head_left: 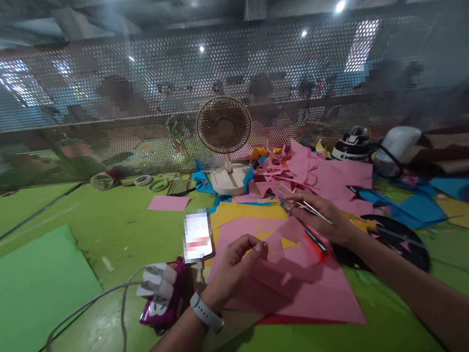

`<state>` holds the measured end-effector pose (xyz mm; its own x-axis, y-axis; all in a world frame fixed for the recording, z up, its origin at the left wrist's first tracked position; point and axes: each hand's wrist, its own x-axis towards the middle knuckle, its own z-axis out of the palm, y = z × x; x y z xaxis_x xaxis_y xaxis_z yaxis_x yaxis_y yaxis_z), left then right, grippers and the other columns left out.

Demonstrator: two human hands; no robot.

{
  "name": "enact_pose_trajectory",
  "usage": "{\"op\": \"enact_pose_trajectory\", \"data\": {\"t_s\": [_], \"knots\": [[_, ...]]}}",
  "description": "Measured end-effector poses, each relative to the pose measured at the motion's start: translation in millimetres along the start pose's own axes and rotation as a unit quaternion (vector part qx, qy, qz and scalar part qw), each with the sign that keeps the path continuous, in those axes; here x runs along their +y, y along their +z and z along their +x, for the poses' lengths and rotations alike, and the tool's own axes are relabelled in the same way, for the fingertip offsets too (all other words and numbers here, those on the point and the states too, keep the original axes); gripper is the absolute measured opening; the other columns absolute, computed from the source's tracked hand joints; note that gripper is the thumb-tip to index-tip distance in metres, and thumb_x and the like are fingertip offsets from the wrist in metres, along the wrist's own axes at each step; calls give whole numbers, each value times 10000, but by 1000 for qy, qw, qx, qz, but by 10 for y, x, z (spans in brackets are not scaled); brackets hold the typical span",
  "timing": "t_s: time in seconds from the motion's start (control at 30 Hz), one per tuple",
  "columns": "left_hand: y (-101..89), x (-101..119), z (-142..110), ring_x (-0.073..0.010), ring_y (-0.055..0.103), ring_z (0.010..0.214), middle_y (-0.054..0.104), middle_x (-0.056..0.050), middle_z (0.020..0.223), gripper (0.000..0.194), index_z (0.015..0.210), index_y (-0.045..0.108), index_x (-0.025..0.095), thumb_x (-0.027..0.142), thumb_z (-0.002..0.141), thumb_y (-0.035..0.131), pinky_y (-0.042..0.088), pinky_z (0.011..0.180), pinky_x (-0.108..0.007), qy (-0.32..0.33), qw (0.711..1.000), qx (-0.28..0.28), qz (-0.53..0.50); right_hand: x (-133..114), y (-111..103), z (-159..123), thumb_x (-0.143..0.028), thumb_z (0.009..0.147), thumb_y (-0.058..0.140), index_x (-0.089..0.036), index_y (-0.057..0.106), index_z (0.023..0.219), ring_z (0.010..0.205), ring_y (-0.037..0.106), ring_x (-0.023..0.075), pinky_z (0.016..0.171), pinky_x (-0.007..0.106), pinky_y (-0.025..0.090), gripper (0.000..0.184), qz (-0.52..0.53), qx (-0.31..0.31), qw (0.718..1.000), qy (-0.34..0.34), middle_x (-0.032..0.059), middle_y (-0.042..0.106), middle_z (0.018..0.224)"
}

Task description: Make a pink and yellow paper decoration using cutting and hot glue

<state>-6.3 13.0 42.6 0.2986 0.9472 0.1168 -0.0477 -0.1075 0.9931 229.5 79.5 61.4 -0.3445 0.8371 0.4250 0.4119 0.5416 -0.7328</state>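
Note:
My left hand (241,261), a light watch on its wrist, is closed with thumb and forefinger pinching the edge of a cut piece of pink paper (281,237). The piece is held just over a larger pink sheet (315,294) on the table. A slim silver tool (315,212) lies across the curled fingers of my right hand (326,219); its tip is blurred, so its kind is unclear. Below that hand rests a dark pen-like tool (314,239) beside something bright red (322,250). Yellow paper (238,212) sticks out behind the pink sheet.
A small fan (224,126) stands at the back beside a heap of pink scraps (276,171). To the left are a lit phone (197,237), a corded plug adapter (157,281) and green sheets (32,300). A black disc (403,241) lies right, near blue scraps (420,210).

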Motion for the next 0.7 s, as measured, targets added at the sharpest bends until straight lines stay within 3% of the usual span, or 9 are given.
{"op": "enact_pose_trajectory", "data": {"t_s": [0.13, 0.23, 0.33, 0.4, 0.5, 0.57, 0.63, 0.67, 0.7], "knots": [[-34, -20, 61, -153, 521, 788, 592, -11, 764, 174, 755, 634, 173, 343, 797, 630, 402, 769, -250, 28, 988, 143, -53, -177, -199, -11, -327, 900, 456, -223, 549, 1194, 1086, 554, 230, 919, 371, 416, 326, -80, 66, 993, -48, 83, 609, 1187], [-74, -83, 105, -147, 537, 855, 622, -5, 843, 156, 811, 643, 184, 338, 788, 647, 401, 826, -248, 28, 967, 226, -112, -258, -207, -140, -258, 913, 423, -232, 563, 1186, 1011, 590, 216, 848, 337, 448, 307, -144, -24, 986, -81, 84, 640, 1130], [-95, -147, 119, -143, 549, 861, 632, -6, 857, 160, 819, 648, 180, 337, 789, 652, 407, 841, -251, 17, 965, 228, -126, -186, 12, -413, -148, 872, 437, -219, 622, 1123, 773, 614, 212, 696, 331, 462, 320, -245, -173, 940, -164, 86, 691, 873], [-94, -168, 113, -144, 554, 865, 636, -10, 864, 164, 840, 656, 181, 338, 793, 650, 410, 850, -256, 11, 969, 218, -116, -91, 189, -609, -100, 839, 465, -203, 645, 1084, 724, 591, 216, 650, 332, 448, 321, -312, -206, 903, -212, 94, 677, 798], [-84, -168, 100, -148, 555, 875, 640, -13, 873, 170, 864, 663, 187, 341, 796, 647, 409, 853, -258, 8, 973, 207, -102, 4, 285, -740, -53, 820, 451, -255, 613, 1145, 667, 566, 187, 607, 301, 432, 416, -322, -220, 891, -231, 61, 652, 728], [-75, -155, 97, -150, 553, 882, 641, -15, 876, 176, 865, 664, 186, 347, 798, 644, 407, 853, -259, 7, 975, 201, -98, 19, 192, -652, -91, 834, 443, -280, 533, 1245, 746, 595, 186, 658, 297, 450, 461, -287, -231, 910, -191, 60, 675, 833], [-66, -139, 96, -151, 550, 882, 638, -19, 875, 180, 864, 663, 180, 347, 801, 639, 406, 849, -260, 5, 976, 196, -96, 35, 29, -443, -186, 878, 422, -247, 509, 1261, 930, 599, 195, 776, 304, 452, 398, -299, -207, 929, -70, 81, 662, 1050], [-61, -131, 96, -151, 548, 876, 635, -19, 871, 180, 860, 661, 177, 346, 801, 639, 407, 842, -258, 4, 976, 194, -95, 58, -53, -316, -227, 886, 412, -220, 531, 1229, 959, 594, 201, 795, 304, 445, 364, -350, -183, 919, 10, 94, 648, 1089], [-56, -124, 95, -150, 546, 868, 633, -20, 865, 178, 851, 658, 175, 343, 798, 641, 409, 832, -256, 3, 977, 191, -94, 96, -123, -187, -247, 887, 398, -205, 559, 1182, 990, 586, 203, 805, 295, 435, 338, -407, -177, 892, 89, 99, 635, 1111]]}}
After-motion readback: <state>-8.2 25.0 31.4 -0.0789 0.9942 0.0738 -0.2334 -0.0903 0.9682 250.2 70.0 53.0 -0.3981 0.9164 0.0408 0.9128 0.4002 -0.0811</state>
